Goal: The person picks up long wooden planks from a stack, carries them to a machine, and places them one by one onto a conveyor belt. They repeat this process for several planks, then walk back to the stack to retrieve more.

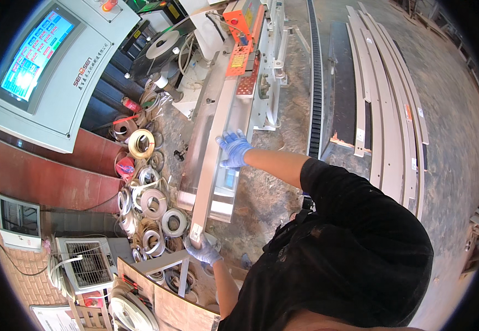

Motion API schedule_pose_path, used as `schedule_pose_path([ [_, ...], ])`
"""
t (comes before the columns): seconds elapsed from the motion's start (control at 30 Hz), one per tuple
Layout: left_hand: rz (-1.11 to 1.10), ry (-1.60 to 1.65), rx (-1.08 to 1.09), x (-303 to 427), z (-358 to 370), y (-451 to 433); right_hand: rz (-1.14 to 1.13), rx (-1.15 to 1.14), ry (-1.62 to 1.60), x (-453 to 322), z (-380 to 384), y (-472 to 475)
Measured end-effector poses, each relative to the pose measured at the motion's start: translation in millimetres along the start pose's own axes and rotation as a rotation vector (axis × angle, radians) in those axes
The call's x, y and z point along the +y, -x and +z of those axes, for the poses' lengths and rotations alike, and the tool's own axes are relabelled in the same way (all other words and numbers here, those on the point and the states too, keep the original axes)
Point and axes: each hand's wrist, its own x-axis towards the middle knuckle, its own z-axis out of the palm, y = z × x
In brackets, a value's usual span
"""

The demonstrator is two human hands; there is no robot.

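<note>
A long, narrow beige board (206, 186) lies along the metal infeed table (194, 182) of an edge-banding machine. Its far end runs up to the orange guard (239, 53), where the rest is hidden. My left hand (204, 251), in a pale blue-grey glove, grips the board's near end, just below a white printed label (196, 232). That end overhangs the table. Farther along, my right hand (235, 149), in a blue glove, rests flat with fingers spread across the board's right edge.
A control panel with a lit screen (36, 51) stands at upper left. Several edge-banding rolls (153, 203) crowd the floor left of the table. To the right are a roller track (315, 82) and a stack of long boards (388, 107). A wooden surface (173, 302) sits near my left forearm.
</note>
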Motion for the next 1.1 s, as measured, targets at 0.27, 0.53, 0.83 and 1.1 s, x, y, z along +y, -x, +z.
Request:
schedule_pose_path([
  [0.27,-0.003,0.040,-0.020,-5.2,8.6,-1.1,0.006,0.008,0.018,7.3,1.6,-7.7],
  [0.53,-0.012,-0.133,-0.079,19.3,33.4,-0.4,0.051,0.017,0.000,24.5,-7.0,-22.8],
  [0.83,0.116,-0.628,-0.266,40.9,82.8,-9.6,0.115,0.026,-0.163,65.3,-35.9,-57.1],
  [1.1,0.584,-0.269,-0.503,113.0,155.1,65.4,-0.099,0.582,-0.493,145.9,-29.2,102.9],
])
